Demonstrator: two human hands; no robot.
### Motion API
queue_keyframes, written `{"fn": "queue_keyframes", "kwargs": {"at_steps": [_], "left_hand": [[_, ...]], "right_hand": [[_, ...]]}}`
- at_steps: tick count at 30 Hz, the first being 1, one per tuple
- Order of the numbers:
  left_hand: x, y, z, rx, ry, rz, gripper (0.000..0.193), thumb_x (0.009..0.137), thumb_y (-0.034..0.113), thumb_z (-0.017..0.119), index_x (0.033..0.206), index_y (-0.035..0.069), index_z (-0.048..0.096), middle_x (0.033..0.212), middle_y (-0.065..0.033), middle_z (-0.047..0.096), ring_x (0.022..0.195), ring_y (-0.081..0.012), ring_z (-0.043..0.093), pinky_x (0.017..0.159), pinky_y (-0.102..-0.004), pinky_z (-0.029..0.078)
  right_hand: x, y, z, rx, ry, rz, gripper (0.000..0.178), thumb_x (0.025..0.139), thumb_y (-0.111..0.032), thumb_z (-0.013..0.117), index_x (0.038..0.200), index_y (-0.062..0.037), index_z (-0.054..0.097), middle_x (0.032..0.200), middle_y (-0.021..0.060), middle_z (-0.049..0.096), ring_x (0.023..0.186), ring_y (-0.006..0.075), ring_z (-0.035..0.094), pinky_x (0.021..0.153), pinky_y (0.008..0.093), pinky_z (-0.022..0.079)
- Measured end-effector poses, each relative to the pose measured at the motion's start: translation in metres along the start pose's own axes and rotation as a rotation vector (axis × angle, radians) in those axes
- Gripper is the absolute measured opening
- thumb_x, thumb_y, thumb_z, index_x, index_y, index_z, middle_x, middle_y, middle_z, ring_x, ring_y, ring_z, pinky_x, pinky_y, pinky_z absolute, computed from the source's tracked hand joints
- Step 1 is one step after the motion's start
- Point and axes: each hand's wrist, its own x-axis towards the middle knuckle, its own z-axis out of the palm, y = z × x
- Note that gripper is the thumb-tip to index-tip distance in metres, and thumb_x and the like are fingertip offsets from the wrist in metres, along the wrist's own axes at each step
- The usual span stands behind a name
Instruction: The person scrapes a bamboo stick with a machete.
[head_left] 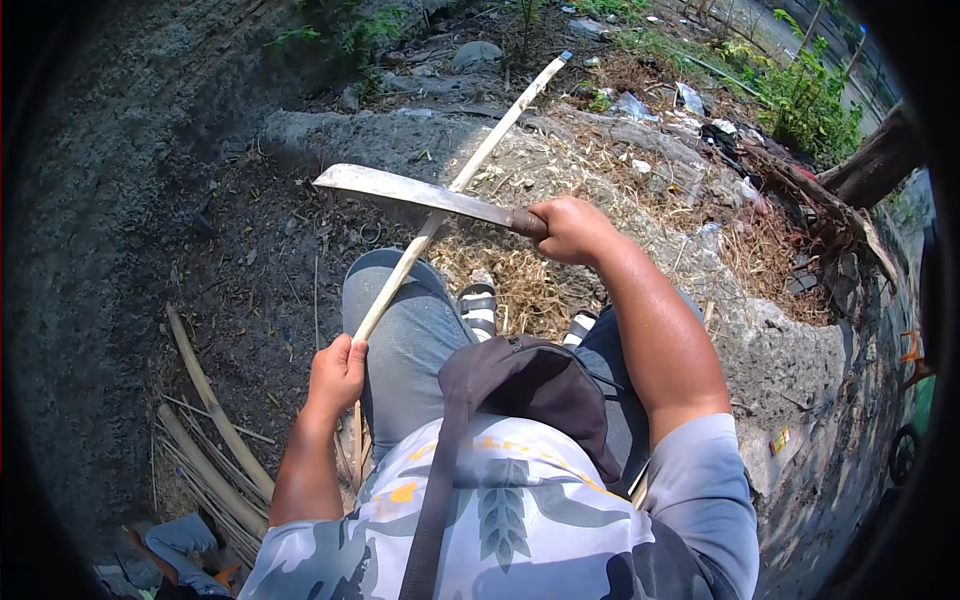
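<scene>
My left hand is closed round the lower end of a long pale stick, which looks stripped of bark. The stick slants away from me, passing over my left thigh, and its far end is near the top of the view. In my right hand is the brown handle of a machete. Its long, worn blade points left and lies across the stick about midway. Whether the edge bites into the wood cannot be made out.
Pale shavings litter the ground by my sandals. Long poles lie at the lower left, near part of another person. A dark tree trunk and scattered litter are at right. A black bag rests on my lap.
</scene>
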Motion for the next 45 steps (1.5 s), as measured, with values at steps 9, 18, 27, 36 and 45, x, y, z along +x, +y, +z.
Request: {"fn": "queue_keyframes", "kwargs": {"at_steps": [9, 18, 27, 36, 45], "left_hand": [[-0.002, 0.011, -0.003, 0.012, -0.004, -0.014, 0.039, 0.103, 0.03, 0.059, 0.078, 0.001, 0.052, 0.06, -0.0186, 0.053, 0.05, -0.0317, 0.049, 0.052, -0.043, 0.04], [0.001, 0.011, -0.006, 0.034, -0.041, -0.071, 0.038, 0.103, 0.031, 0.059, 0.08, 0.001, 0.054, 0.061, -0.0194, 0.054, 0.051, -0.0325, 0.051, 0.053, -0.0438, 0.04], [-0.001, 0.005, -0.001, 0.009, 0.0, -0.049, 0.038, 0.103, 0.03, 0.06, 0.079, 0.001, 0.053, 0.06, -0.0194, 0.053, 0.052, -0.0336, 0.051, 0.052, -0.044, 0.04], [-0.001, 0.006, 0.003, -0.01, 0.035, -0.011, 0.039, 0.103, 0.029, 0.061, 0.077, 0.001, 0.051, 0.06, -0.0186, 0.051, 0.05, -0.031, 0.047, 0.051, -0.0431, 0.039], [0.0, 0.005, 0.004, -0.039, 0.02, -0.013, 0.041, 0.104, 0.03, 0.059, 0.078, 0.001, 0.049, 0.06, -0.0177, 0.05, 0.051, -0.0274, 0.044, 0.051, -0.0419, 0.038]], "right_hand": [[0.003, -0.012, 0.0, -0.215, -0.015, -0.04, 0.025, 0.074, -0.015, 0.068, 0.099, -0.0165, 0.073, 0.096, 0.0116, 0.074, 0.096, 0.0329, 0.071, 0.085, 0.0456, 0.057], [0.008, 0.007, 0.013, 0.049, -0.024, 0.013, 0.026, 0.074, -0.015, 0.065, 0.099, -0.012, 0.071, 0.095, 0.0149, 0.073, 0.095, 0.0354, 0.07, 0.085, 0.0476, 0.055], [0.0, -0.019, 0.005, -0.239, 0.093, -0.165, 0.023, 0.073, -0.019, 0.072, 0.096, -0.0153, 0.072, 0.088, 0.0121, 0.074, 0.087, 0.0349, 0.072, 0.08, 0.0475, 0.057], [0.003, -0.002, 0.002, -0.029, 0.046, 0.066, 0.025, 0.074, -0.014, 0.066, 0.099, -0.0147, 0.07, 0.098, 0.0134, 0.073, 0.1, 0.0341, 0.07, 0.086, 0.0476, 0.055], [-0.001, -0.009, 0.012, -0.334, 0.142, -0.261, 0.02, 0.074, -0.015, 0.067, 0.093, -0.0166, 0.069, 0.083, 0.012, 0.073, 0.086, 0.0361, 0.07, 0.078, 0.049, 0.055]]}}
